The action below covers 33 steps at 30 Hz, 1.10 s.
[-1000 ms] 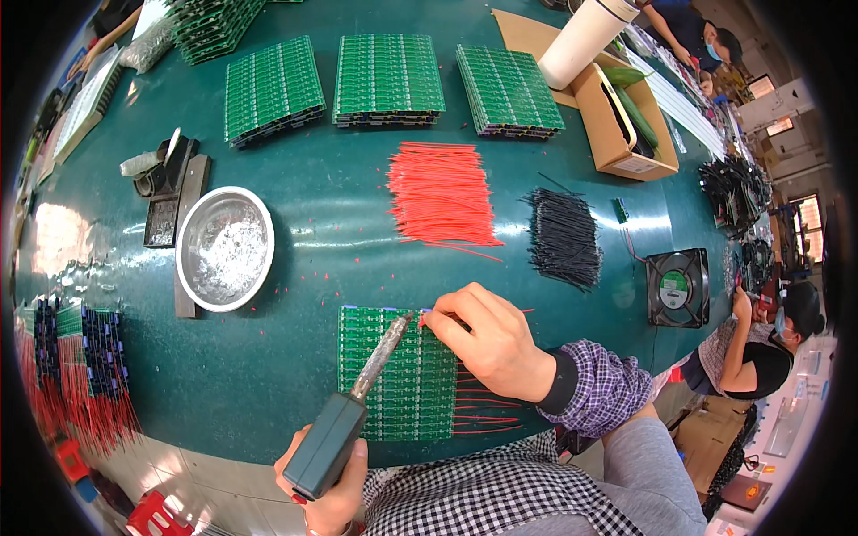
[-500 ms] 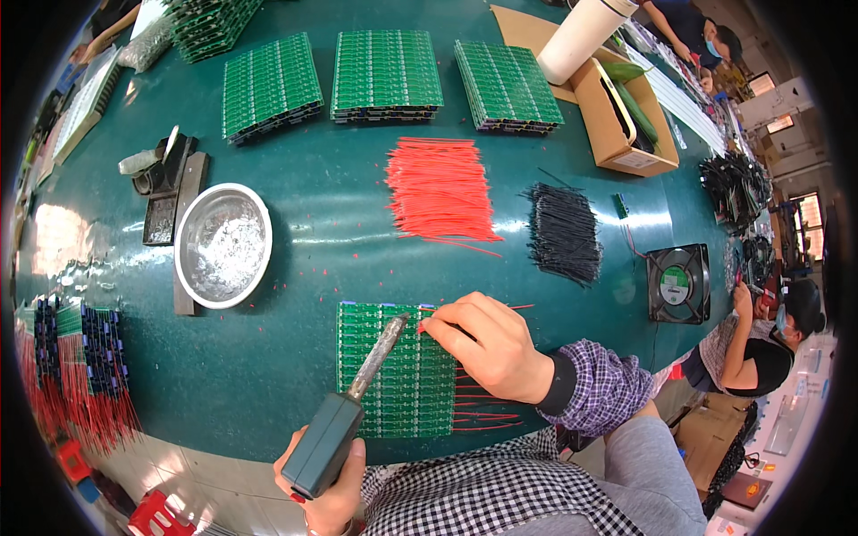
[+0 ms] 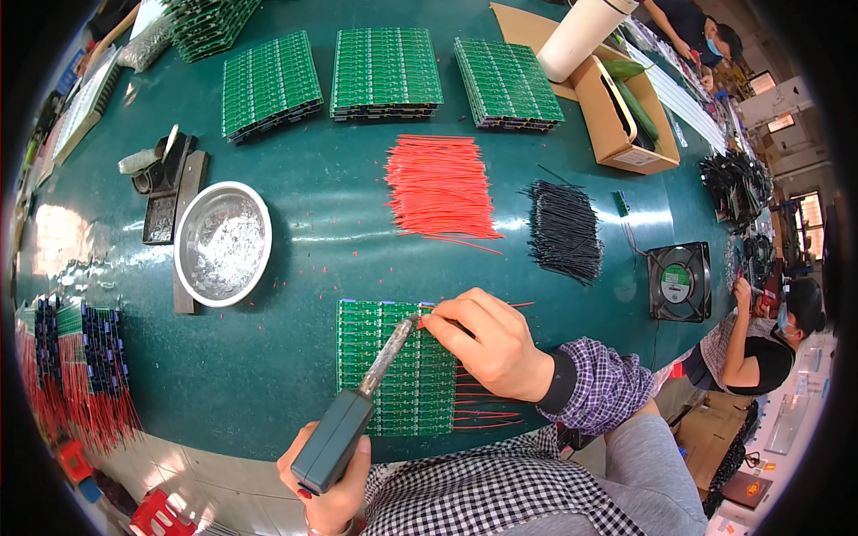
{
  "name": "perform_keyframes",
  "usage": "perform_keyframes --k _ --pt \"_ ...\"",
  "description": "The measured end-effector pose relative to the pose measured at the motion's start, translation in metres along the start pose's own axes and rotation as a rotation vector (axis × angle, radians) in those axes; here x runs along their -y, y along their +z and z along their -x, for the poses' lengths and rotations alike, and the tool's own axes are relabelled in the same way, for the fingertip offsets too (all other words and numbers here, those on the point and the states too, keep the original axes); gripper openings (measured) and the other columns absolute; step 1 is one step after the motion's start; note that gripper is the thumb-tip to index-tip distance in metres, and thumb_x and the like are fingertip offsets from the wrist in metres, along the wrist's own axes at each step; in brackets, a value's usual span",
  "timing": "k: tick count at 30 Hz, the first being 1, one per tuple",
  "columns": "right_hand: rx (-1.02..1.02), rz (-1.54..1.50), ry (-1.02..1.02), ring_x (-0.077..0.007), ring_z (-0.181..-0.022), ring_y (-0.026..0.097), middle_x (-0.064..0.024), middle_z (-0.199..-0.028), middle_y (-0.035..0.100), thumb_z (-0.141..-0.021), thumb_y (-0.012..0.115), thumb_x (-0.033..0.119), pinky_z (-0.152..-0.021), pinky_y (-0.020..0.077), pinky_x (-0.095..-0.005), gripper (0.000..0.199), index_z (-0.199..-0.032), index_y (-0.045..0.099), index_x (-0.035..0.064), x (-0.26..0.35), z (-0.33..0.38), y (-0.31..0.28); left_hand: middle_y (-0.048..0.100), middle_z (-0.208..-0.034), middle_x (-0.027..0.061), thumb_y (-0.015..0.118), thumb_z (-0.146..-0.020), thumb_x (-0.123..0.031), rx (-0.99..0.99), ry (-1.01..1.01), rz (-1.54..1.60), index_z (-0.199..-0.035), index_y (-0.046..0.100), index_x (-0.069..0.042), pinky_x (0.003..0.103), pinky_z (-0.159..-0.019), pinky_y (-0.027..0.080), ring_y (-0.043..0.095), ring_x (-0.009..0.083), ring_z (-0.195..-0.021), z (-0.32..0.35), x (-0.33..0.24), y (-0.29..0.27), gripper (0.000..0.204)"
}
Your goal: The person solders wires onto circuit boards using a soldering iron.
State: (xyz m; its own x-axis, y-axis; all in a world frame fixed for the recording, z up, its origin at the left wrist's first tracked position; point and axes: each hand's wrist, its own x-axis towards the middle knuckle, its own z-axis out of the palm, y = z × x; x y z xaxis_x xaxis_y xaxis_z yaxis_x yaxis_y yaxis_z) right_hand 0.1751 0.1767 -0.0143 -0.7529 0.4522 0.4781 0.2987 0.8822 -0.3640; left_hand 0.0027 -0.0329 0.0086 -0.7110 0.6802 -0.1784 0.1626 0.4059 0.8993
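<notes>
The green circuit-board panel (image 3: 393, 380) lies flat on the dark green workbench (image 3: 286, 384), squarely in front of the person, probably so that its rows of joints face up and within reach of both hands. At its top right corner, the right hand (image 3: 492, 344) has thumb and forefinger pinched together on a red wire (image 3: 424, 320), seemingly to steady its end while the palm stays off to the side, clear of heat. The left hand (image 3: 335, 487) is wrapped around the handle of a soldering iron (image 3: 332, 442), slanted across the panel so its tip comes in opposite the pinching fingers; whether tip and wire touch is too small to tell. Further red leads (image 3: 487, 416) stick out past the panel's right edge, which likely leaves its face uncluttered. Beyond, a sheaf of red wires (image 3: 442, 188) and a sheaf of black wires (image 3: 565, 232) lie apart, presumably to avoid mixing. A white-rimmed bowl (image 3: 268, 246) sits to the left; a square black fan (image 3: 677, 281) stands at the right, perhaps for fumes. Three stacks of panels (image 3: 387, 71) line the far side.
</notes>
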Motion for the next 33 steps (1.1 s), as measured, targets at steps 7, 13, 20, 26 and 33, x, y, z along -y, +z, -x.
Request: perform_keyframes --k 7,13,20,26,33 --pt "0.013 0.009 0.005 -0.0227 -0.081 0.063 -0.0103 -0.093 0.063 -0.075 0.072 0.002 -0.068 0.0544 -0.0327 0.024 -0.098 0.068 -0.0039 0.000 0.000 -0.001 0.071 -0.087 0.0065 0.087 -0.069 -0.001 0.124 0.008 -0.013 -0.097 0.073 0.004 0.029 -0.064 0.050 0.063 0.0137 -0.072 -0.008 -0.011 -0.002 0.032" --pt "0.003 0.004 0.016 -0.0241 -0.078 0.065 -0.0111 -0.095 0.066 -0.072 0.073 0.003 -0.064 0.0546 -0.0322 0.029 -0.100 0.070 -0.0034 0.002 -0.001 -0.001 0.072 -0.093 0.0063 0.085 -0.073 0.002 -0.103 -0.100 0.075 -0.106 0.072 0.003 0.028 -0.071 0.052 0.064 0.0137 -0.079 0.014 0.018 -0.006 0.036" --pt "0.020 0.022 0.028 -0.0244 -0.080 0.065 -0.0112 -0.095 0.065 -0.073 0.073 0.003 -0.066 0.0544 -0.0330 0.027 -0.099 0.070 -0.0035 0.003 0.000 0.000 0.071 -0.097 0.0063 0.085 -0.073 0.001 -0.049 -0.077 0.096 -0.110 0.071 0.002 0.029 -0.075 0.052 0.065 0.0141 -0.083 0.013 0.017 -0.009 0.039" --pt "0.035 0.040 0.039 -0.0252 -0.081 0.065 -0.0117 -0.096 0.065 -0.073 0.072 0.003 -0.068 0.0543 -0.0339 0.027 -0.099 0.070 -0.0041 0.006 -0.001 -0.004 0.071 -0.098 0.0076 0.088 -0.071 0.000 -0.015 0.005 0.094 -0.109 0.069 0.002 0.029 -0.075 0.052 0.065 0.0148 -0.083 0.007 0.006 -0.009 0.042" --pt "-0.043 -0.044 0.004 -0.0247 -0.079 0.064 -0.0114 -0.094 0.065 -0.072 0.073 0.001 -0.065 0.0547 -0.0329 0.028 -0.100 0.069 -0.0042 0.008 0.006 -0.001 0.072 -0.098 0.0085 0.087 -0.069 0.001 0.056 0.025 0.052 -0.109 0.070 0.003 0.029 -0.075 0.053 0.067 0.0157 -0.083 0.008 0.004 -0.011 0.043"
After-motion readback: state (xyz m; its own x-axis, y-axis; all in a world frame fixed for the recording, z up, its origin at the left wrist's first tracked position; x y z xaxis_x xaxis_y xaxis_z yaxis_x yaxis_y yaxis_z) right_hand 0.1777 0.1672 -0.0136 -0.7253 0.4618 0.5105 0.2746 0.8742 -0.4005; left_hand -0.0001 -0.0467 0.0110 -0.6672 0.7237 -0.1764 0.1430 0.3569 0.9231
